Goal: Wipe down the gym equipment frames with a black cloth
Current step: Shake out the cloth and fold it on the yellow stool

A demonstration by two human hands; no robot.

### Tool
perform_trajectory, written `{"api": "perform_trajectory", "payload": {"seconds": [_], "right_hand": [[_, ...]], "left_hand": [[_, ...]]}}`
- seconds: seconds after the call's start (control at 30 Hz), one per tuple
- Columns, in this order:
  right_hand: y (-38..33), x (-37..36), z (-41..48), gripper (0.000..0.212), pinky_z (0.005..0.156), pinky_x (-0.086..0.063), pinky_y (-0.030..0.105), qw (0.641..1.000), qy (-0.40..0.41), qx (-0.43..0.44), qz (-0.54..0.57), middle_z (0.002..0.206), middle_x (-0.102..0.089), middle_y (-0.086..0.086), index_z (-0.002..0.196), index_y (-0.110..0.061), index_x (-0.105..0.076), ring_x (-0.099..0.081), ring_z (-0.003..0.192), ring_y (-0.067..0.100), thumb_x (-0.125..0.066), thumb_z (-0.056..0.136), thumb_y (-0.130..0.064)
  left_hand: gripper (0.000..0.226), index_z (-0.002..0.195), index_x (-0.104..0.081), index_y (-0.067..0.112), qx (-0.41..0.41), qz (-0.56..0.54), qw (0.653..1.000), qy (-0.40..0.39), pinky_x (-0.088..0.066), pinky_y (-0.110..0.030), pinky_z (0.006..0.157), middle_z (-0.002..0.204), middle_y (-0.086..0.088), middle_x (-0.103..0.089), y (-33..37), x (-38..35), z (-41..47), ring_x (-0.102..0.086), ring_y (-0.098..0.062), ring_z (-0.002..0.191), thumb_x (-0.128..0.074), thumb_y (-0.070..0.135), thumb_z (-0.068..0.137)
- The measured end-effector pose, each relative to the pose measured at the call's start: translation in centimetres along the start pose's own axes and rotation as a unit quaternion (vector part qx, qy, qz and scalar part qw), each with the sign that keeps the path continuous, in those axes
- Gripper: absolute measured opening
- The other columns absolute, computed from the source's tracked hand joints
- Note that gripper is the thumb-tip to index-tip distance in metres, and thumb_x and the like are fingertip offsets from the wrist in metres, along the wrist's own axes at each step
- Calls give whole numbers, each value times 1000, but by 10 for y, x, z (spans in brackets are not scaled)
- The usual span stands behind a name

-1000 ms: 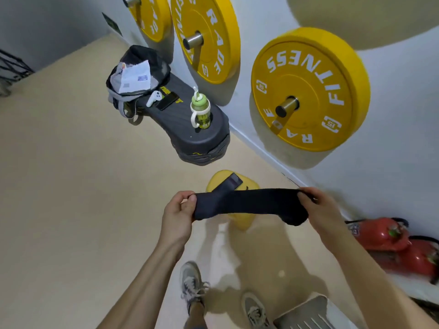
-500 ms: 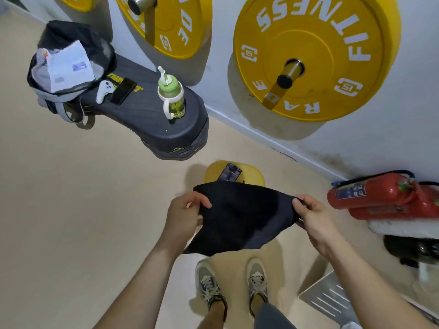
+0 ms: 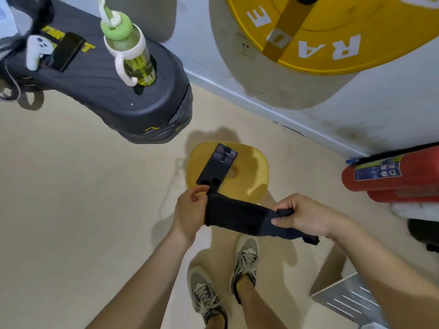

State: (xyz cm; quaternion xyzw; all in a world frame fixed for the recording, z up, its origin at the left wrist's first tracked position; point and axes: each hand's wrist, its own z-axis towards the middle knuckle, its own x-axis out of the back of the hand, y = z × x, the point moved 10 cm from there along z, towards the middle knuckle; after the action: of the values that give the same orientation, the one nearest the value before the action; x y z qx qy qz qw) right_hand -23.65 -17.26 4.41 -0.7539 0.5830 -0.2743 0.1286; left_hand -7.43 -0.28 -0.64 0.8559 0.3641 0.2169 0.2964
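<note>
Head view: both hands grip the cloth — left hand pinching its left end, right hand clutching the right. It hangs stretched between them, just near of a yellow stool bearing a phone.

black cloth, spread open before, now folded to a narrow band

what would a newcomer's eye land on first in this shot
A black cloth held stretched between the left hand and right hand fills the centre of the view. A big round yellow weight plate with white lettering hangs on the wall at upper right. A clear drink bottle with a green lid stands on a dark grey platform at upper left.
</note>
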Motion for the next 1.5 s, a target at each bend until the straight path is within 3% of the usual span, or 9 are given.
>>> {"api": "perform_trajectory", "payload": {"seconds": [0.2,0.3,0.37,0.53,0.7,0.9,1.13,1.37,1.5], "right_hand": [[35,21,64,24,54,-31,28,977,127,-45,163,64,-47,13,83,14,-52,-42,58,21,-55,90,-8],[46,36,86,21,54,-32,34,956,222,-47,188,59,-44,12,78,4,-50,-43,55,25,-50,86,-15],[54,38,101,21,60,-44,39,955,236,-47,171,60,-59,3,77,-15,-61,-57,62,27,-48,77,-31],[42,34,119,21,54,-46,21,947,210,-44,240,75,-63,0,88,-20,-66,-60,70,15,-49,91,-7],[10,27,130,24,83,-52,39,924,173,-80,331,85,-68,10,87,-16,-69,-62,86,24,-49,92,-3],[-81,5,160,27,60,-58,42,854,96,-72,506,95,-72,20,102,-11,-72,-71,83,36,-45,97,-7],[-202,-17,241,21,80,-52,46,833,103,-63,539,100,-72,17,108,-7,-68,-68,95,32,-53,96,-14],[-268,-39,322,24,86,-51,49,823,123,-77,549,107,-69,20,113,-12,-67,-65,102,38,-52,95,-18],[-281,-39,341,22,68,-55,40,829,122,-73,541,101,-70,20,109,-13,-68,-67,84,31,-50,97,-17]], "left_hand": [[45,126,-50,12,-122,306,940,85,-47,-28,80,110,-4,-59,5,-37,82,-55,-20,99,-64,29,87],[81,133,-38,6,-159,485,846,156,-45,-34,89,130,-11,-45,11,-52,116,-43,-28,116,-72,52,75],[96,138,-32,5,-144,514,829,167,-45,-38,93,133,-11,-42,5,-61,140,-41,-28,118,-70,62,71],[80,128,-37,8,-106,524,834,140,-50,-37,80,122,-9,-43,-6,-75,167,-42,-25,112,-77,47,70],[79,122,-39,11,-62,504,854,118,-47,-33,84,118,-5,-41,0,-51,167,-41,-22,110,-78,48,64],[78,115,-40,16,-44,416,892,174,-44,-38,85,113,-2,-43,40,51,165,-40,-23,111,-75,55,57],[84,127,-40,8,49,337,909,239,-45,-37,88,123,-10,-46,80,215,244,-46,-29,115,-76,51,65],[89,135,-35,9,-17,362,903,232,-47,-36,87,130,-10,-41,135,281,367,-45,-29,117,-77,50,69],[90,136,-33,4,-44,412,882,224,-44,-40,94,136,-13,-35,159,287,416,-40,-32,123,-78,48,71]]}}
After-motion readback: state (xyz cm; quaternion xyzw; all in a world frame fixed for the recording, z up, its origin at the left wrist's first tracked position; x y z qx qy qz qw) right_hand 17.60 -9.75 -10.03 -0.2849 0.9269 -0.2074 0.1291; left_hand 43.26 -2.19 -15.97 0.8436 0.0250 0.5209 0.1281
